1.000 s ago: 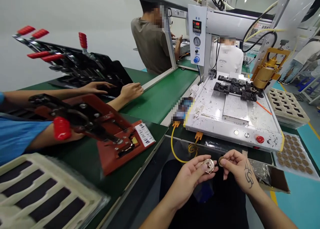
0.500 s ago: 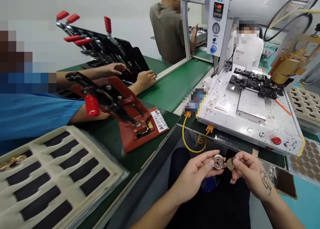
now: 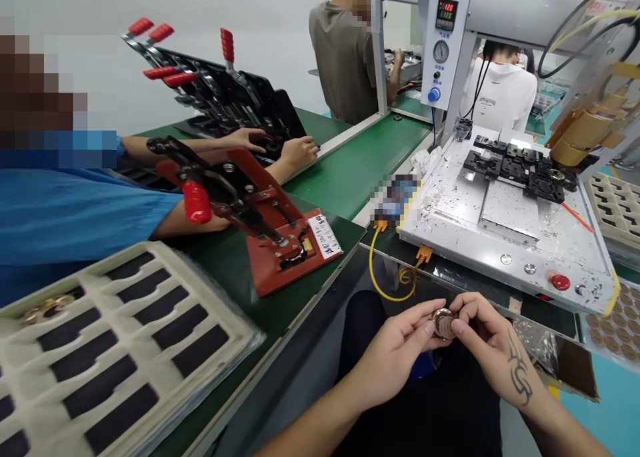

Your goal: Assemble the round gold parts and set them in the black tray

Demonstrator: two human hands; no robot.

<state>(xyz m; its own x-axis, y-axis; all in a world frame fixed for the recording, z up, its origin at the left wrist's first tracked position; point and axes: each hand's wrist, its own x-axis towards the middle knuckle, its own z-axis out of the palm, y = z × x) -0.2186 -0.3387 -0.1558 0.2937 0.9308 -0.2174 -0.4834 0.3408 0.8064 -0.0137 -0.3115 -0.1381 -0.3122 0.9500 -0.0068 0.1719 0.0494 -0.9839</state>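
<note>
Your right hand [image 3: 493,350] has brought its small brown disc onto the round gold metal ring part [image 3: 443,323] pinched in your left hand [image 3: 395,360], so both now press it together over your lap, below the white machine table [image 3: 505,244]

round metal part [image 3: 443,323] perhaps half-hidden by fingertips [image 3: 457,325]

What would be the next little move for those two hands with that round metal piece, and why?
Probably press the small brown disc flat into the round metal part. The left hand holds the part by its edge, and the right hand has the disc laid against its face, fingertips on top.
</note>
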